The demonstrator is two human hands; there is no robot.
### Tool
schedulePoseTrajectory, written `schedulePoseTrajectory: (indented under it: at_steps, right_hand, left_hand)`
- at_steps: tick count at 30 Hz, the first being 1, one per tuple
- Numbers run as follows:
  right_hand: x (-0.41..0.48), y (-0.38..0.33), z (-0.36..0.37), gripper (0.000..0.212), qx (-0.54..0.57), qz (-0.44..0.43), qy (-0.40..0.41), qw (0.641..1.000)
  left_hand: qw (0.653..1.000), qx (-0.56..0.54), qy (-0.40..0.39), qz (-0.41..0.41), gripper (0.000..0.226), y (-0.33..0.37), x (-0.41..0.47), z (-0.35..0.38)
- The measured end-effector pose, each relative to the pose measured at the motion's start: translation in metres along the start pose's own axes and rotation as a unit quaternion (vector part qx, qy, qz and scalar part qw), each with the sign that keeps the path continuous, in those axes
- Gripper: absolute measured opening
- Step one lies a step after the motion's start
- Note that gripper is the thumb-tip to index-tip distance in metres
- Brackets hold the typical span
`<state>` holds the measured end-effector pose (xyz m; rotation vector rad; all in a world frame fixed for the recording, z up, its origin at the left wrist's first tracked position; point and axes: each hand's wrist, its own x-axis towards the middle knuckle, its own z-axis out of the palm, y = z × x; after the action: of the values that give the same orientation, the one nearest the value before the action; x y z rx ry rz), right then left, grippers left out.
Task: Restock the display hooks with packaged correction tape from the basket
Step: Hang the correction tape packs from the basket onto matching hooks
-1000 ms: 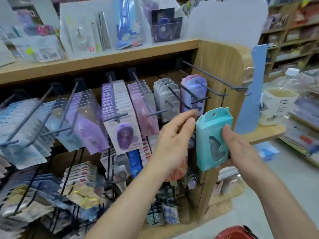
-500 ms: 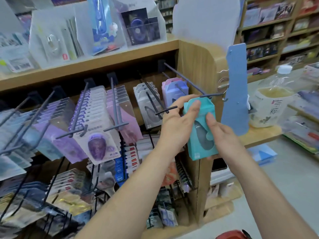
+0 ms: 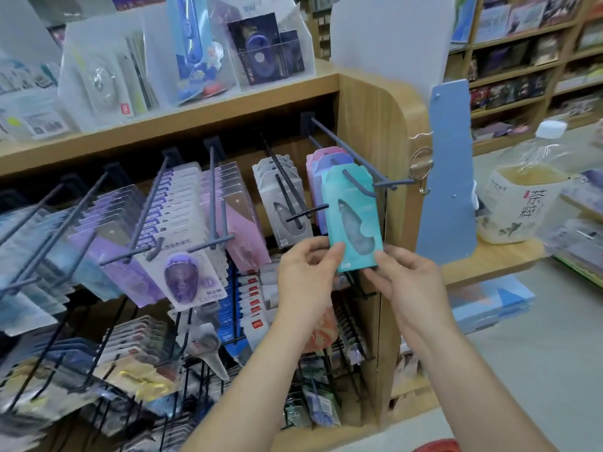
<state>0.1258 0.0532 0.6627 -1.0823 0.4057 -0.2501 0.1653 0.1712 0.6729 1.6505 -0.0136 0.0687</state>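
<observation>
A teal correction tape box [image 3: 354, 216] hangs on the rightmost display hook [image 3: 355, 161], the hook's wire passing through its top hole. Behind it on the same hook sit pink and lilac boxes [image 3: 318, 161]. My left hand [image 3: 306, 275] pinches the teal box's lower left corner. Its lower right corner is pinched by my right hand [image 3: 408, 282]. A sliver of the red basket [image 3: 440, 446] shows at the bottom edge.
Neighbouring hooks carry grey boxes [image 3: 280, 203], pink packs [image 3: 235, 216] and purple tape cards [image 3: 182, 256]. The wooden end panel [image 3: 391, 132] stands right of the hook. A blue card sign [image 3: 452, 171] and a tea bottle [image 3: 518, 197] stand on the side shelf.
The teal box went from being held free in front of the rack onto the rightmost hook. Both hands slid down from its upper part to its bottom corners.
</observation>
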Motion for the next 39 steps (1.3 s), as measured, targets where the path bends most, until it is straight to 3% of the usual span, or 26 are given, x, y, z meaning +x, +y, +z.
schedulePoseTrajectory:
  at_steps: [6, 11, 14, 17, 21, 24, 27, 31, 35, 39]
  right_hand:
    - [-0.009, -0.001, -0.017, 0.015, -0.118, -0.002, 0.024, 0.993]
    - [-0.024, 0.006, -0.041, 0.017, -0.219, -0.004, 0.03, 0.975]
    - [-0.039, 0.014, -0.066, 0.017, -0.264, -0.001, 0.05, 0.963]
    - [-0.06, 0.024, -0.102, 0.018, -0.342, 0.007, 0.078, 0.936]
    - [-0.103, 0.049, -0.165, 0.02, -0.478, 0.035, 0.115, 0.87]
    - [-0.142, 0.075, -0.216, 0.015, -0.543, 0.096, 0.135, 0.823]
    - [-0.183, 0.11, -0.268, 0.022, -0.58, 0.169, 0.163, 0.78]
    - [-0.234, 0.164, -0.33, 0.03, -0.538, 0.247, 0.207, 0.779]
    - [-0.267, 0.231, -0.392, 0.036, -0.48, 0.299, 0.238, 0.79]
    - [-0.265, 0.314, -0.456, 0.044, -0.424, 0.335, 0.252, 0.803]
  left_hand:
    - [0.995, 0.083, 0.057, 0.014, 0.015, -0.018, 0.054, 0.01]
    - [0.992, 0.12, 0.034, 0.018, 0.036, -0.041, 0.049, -0.005]
    - [0.992, 0.113, -0.026, 0.038, 0.014, -0.059, 0.016, -0.016]
    - [0.982, 0.117, -0.139, 0.043, 0.018, -0.075, -0.017, -0.015]
    - [0.942, 0.172, -0.282, 0.065, 0.021, -0.102, -0.062, 0.003]
    - [0.898, 0.217, -0.362, 0.124, 0.022, -0.133, -0.097, 0.022]
    - [0.852, 0.251, -0.441, 0.129, 0.026, -0.175, -0.129, 0.044]
    - [0.796, 0.298, -0.518, 0.096, 0.029, -0.24, -0.179, 0.075]
    - [0.736, 0.379, -0.561, 0.012, 0.03, -0.318, -0.23, 0.106]
    - [0.719, 0.411, -0.549, -0.111, 0.037, -0.413, -0.264, 0.139]
